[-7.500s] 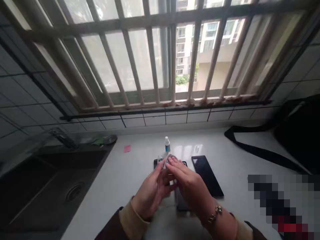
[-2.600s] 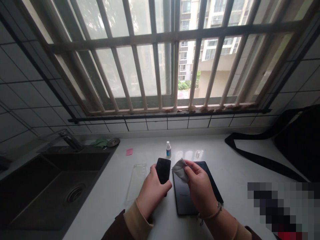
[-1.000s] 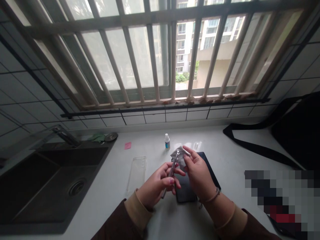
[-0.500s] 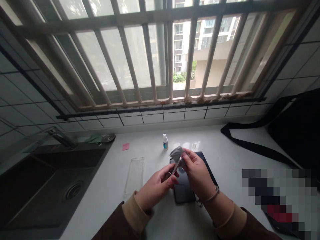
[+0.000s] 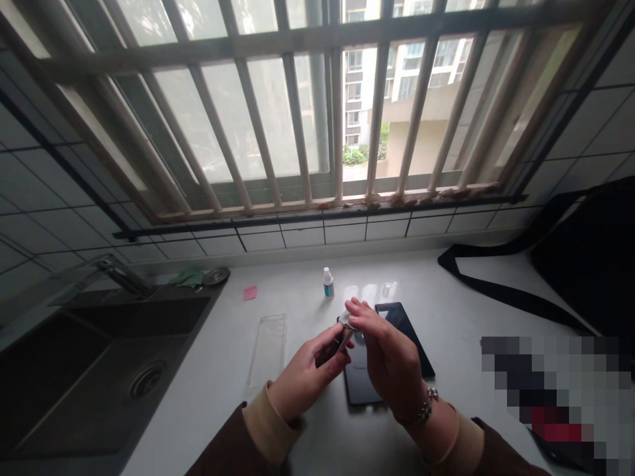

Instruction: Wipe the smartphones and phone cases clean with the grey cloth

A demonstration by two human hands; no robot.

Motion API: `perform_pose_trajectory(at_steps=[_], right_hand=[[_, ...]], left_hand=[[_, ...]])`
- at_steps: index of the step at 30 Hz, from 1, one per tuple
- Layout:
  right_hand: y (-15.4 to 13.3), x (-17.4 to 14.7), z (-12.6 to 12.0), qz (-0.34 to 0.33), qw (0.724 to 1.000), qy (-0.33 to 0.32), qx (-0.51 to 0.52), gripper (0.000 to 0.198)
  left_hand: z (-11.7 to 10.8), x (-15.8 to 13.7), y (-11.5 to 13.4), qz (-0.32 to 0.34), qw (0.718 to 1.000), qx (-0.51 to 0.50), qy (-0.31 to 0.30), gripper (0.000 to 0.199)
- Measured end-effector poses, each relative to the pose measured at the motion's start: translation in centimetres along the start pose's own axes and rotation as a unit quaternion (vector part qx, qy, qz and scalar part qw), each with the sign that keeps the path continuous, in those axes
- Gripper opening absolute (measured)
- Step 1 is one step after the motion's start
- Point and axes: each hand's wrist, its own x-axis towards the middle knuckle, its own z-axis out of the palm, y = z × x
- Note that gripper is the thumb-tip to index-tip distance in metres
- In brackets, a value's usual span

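Note:
My left hand (image 5: 313, 370) is closed around a smartphone (image 5: 333, 349), tilted up, with a dark face and a shiny edge. Over the phone's upper end lies my right hand (image 5: 391, 350), its fingers stretched and close together. A bit of grey cloth (image 5: 346, 320) shows beneath those fingers; most of it is hidden. Under both hands a dark tablet (image 5: 409, 340) rests on the counter, partly covered by the right hand. To the left lies a clear phone case (image 5: 268, 350). A small white-capped bottle (image 5: 328, 284) stands upright beyond the hands.
At the left is a dark sink (image 5: 99, 370) with a faucet (image 5: 124, 274). A pink paper slip (image 5: 250, 293) and a small clear piece (image 5: 388, 289) lie on the white counter (image 5: 297, 277). A black bag (image 5: 585, 258) with its strap occupies the right. Behind is a barred window (image 5: 307, 119).
My right hand has turned from pinching the grey cloth upright to lying over the phone's top end, with the cloth now mostly hidden. The left hand keeps its hold on the phone.

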Motion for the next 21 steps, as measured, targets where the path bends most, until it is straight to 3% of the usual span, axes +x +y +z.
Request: perform_pose_trajectory(at_steps=[6, 14, 21], right_hand=[[0.6, 0.4, 0.2, 0.074, 0.997, 0.008, -0.003, 0.041], [0.1, 0.0, 0.0, -0.098, 0.991, -0.041, -0.082, 0.066], [1.0, 0.2, 0.3, -0.119, 0.98, -0.069, -0.147, 0.075]], left_hand=[[-0.4, -0.2, -0.5, 0.004, 0.999, -0.034, -0.005, 0.071], [0.4, 0.1, -0.9, 0.006, 0.996, -0.082, -0.018, 0.052], [1.0, -0.3, -1.8, -0.034, 0.985, -0.172, 0.003, 0.066]])
